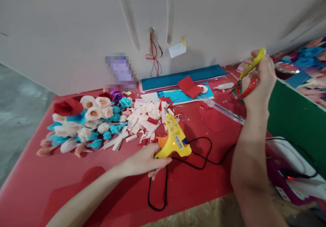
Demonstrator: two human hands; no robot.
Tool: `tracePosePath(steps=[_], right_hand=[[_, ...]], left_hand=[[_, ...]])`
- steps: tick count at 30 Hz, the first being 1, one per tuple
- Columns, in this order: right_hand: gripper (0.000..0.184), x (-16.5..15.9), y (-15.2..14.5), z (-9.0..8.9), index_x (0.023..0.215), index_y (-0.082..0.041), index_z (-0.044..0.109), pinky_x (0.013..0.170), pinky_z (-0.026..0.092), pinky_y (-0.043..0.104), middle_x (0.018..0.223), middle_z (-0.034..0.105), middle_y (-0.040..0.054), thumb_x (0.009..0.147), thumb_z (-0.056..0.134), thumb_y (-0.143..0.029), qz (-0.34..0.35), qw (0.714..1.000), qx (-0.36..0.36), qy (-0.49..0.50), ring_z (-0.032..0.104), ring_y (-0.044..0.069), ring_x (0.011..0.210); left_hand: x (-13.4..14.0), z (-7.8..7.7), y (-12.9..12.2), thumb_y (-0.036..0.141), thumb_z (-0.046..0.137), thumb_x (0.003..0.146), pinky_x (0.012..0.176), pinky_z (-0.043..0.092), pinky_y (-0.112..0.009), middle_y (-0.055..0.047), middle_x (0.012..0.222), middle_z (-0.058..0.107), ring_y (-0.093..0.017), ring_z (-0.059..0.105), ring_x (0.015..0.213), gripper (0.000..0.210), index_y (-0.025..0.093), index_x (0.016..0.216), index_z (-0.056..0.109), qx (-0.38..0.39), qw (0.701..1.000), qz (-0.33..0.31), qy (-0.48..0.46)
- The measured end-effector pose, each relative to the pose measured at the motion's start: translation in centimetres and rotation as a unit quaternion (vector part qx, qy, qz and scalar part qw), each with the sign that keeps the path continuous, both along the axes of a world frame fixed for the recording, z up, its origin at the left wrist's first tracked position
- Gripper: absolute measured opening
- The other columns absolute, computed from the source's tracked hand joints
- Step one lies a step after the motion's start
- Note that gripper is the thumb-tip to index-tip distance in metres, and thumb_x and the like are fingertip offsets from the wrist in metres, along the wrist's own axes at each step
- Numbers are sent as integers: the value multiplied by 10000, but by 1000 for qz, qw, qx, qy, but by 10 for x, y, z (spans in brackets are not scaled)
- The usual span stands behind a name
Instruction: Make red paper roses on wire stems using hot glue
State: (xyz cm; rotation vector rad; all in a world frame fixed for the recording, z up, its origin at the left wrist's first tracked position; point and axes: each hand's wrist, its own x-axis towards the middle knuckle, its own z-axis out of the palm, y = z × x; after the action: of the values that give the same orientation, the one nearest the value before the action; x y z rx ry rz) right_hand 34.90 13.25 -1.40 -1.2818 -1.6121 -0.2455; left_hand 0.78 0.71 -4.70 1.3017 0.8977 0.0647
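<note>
My left hand is closed round the handle of a yellow hot glue gun with an orange trigger. Its metal nozzle points away from me, over the edge of a heap of paper scraps, and a small orange light glows on its body. At the right, raised near the back of the table, my right hand grips scissors with one yellow and one red handle. Their dark blades point left and down, near a white glue bottle. Part of my right hand's fingers is hidden behind the handles.
Paper flowers crowd the left of the red table. Along the wall lie blue paper sheets, a folded red paper and a tape roll. A black cord loops before me; a power strip lies right.
</note>
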Motion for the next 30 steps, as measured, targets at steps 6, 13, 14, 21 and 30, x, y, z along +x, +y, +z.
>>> tracePosePath(steps=[6,13,14,21,30], right_hand=[[583,-9,-12,16,1196,-197,554,800,482,417,1156,573,117,652,429,-28,4,996,86,-32,554,274,1053],[367,-20,-23,32,969,-211,601,895,439,466,1066,624,80,652,469,-81,10,992,119,-39,566,274,1019],[340,-20,-25,33,950,-208,598,870,455,447,1053,626,80,662,467,-83,14,992,117,-38,576,262,990],[271,-19,-36,38,924,-225,576,608,487,319,850,649,25,723,447,-99,34,997,74,-13,572,162,602],[253,-19,-35,37,899,-261,572,576,479,304,669,616,-44,717,464,-123,50,997,39,31,558,151,508]], left_hand=[[10,-16,-5,362,516,829,434,380,-171,108,386,417,-63,415,355,256,174,674,437,21,1000,21,10],[56,-35,-4,322,454,914,574,473,-232,20,584,575,-106,561,544,298,97,753,566,64,996,6,54],[66,-38,0,337,463,922,638,511,-271,-12,723,622,-128,603,647,291,87,852,595,71,996,-6,63],[103,-32,24,331,522,900,850,523,-405,-95,1159,575,-197,600,982,332,132,1165,539,203,965,-79,146],[181,-25,68,316,538,895,848,522,-413,-96,1172,570,-206,592,1009,325,142,1170,531,521,821,-134,193]])
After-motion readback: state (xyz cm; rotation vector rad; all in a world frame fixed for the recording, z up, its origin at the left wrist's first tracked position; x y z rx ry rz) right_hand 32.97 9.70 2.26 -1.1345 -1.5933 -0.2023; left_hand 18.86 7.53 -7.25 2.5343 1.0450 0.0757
